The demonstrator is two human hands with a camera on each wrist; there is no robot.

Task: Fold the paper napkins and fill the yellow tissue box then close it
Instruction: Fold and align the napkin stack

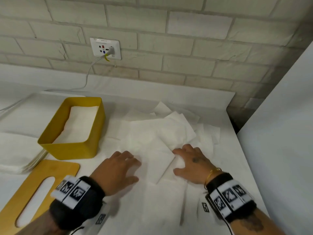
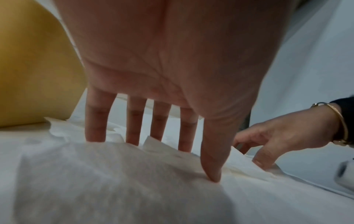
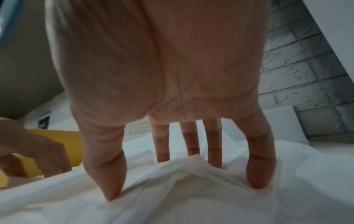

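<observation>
Left hand (image 1: 118, 168) and right hand (image 1: 189, 162), fingers spread straight, grip unclenched, press fingertips on the white folded paper napkin (image 1: 160, 164) between them; the open yellow rectangular tissue box (image 1: 67, 150) stands beyond the left hand.

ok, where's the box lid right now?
Head view: the yellow lid lies flat at the near left, just in front of the open yellow tissue box, beside the left hand.

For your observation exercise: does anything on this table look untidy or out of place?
Yes. The loose napkins lie overlapping at odd angles, and one bunches up under the right hand. The lid lies flat beside the open yellow box.
</observation>
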